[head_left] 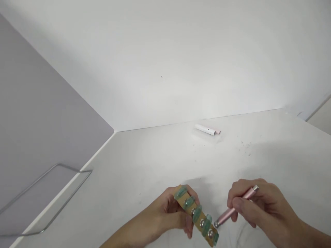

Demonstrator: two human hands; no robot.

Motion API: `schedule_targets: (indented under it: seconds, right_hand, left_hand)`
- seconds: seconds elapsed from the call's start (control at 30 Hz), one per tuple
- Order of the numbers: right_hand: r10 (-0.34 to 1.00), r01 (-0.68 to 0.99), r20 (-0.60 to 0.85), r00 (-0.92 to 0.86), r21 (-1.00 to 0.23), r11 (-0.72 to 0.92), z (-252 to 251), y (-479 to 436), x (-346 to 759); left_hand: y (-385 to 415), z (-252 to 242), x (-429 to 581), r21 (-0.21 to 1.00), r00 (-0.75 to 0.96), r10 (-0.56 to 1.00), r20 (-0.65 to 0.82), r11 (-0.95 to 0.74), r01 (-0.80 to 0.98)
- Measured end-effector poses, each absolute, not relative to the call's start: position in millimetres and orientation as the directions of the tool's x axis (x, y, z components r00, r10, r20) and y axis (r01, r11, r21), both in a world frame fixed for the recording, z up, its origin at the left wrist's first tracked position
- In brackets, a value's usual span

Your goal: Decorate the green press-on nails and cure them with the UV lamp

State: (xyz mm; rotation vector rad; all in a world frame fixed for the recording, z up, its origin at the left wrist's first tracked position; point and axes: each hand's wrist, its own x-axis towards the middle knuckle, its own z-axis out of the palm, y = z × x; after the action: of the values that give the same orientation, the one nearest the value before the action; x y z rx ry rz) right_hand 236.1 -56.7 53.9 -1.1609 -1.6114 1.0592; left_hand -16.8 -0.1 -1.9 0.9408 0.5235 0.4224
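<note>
My left hand [178, 215] is closed around a yellow-brown strip [186, 205], tilted down to the right. Several translucent green nail-shaped pieces [197, 213] sit across the strip, with round silver knobs [202, 223] beside or under them. In my right hand [258, 206] is a slim pink pen-shaped tool [225, 216], pinched between thumb and fingers. Its rounded silver tip points down-left, close to the strip's lower end. Whether the tip touches a green piece I cannot tell. The lower ends of both forearms run out of the frame.
A white pen-like stick [205, 129] lies on a clear tray [207, 137] at the back of the white tabletop [144, 158], with a small pink piece [218, 132] beside it. Dark crumbs [245, 144] are scattered to the right. A bent grey wire frame [69, 199] stands left.
</note>
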Motion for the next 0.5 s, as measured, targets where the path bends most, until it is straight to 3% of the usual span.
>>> schedule_targets:
  seconds: [0.1, 0.23, 0.33, 0.5]
  right_hand:
    - [0.964, 0.287, 0.182, -0.195, -0.929, 0.233, 53.5, -60.4, 236.8]
    - [0.974, 0.428, 0.053, -0.218, -0.892, 0.145, 50.6, -64.7, 239.2]
    - [0.976, 0.373, 0.009, -0.218, -0.923, 0.091, 50.3, -65.8, 239.8]
    - [0.968, 0.369, 0.066, -0.241, -0.916, 0.155, 49.8, -61.3, 239.1]
  left_hand:
    - [0.4, -2.3, -17.0, 0.845, 0.795, 0.555, -0.246, 0.525, -0.105]
    - [1.4, -1.0, -16.2, 0.845, 0.798, 0.544, -0.259, 0.527, -0.085]
    - [2.0, 0.0, -15.5, 0.855, 0.803, 0.539, -0.255, 0.513, -0.073]
    - [1.5, -1.9, -14.9, 0.859, 0.809, 0.543, -0.225, 0.502, -0.098]
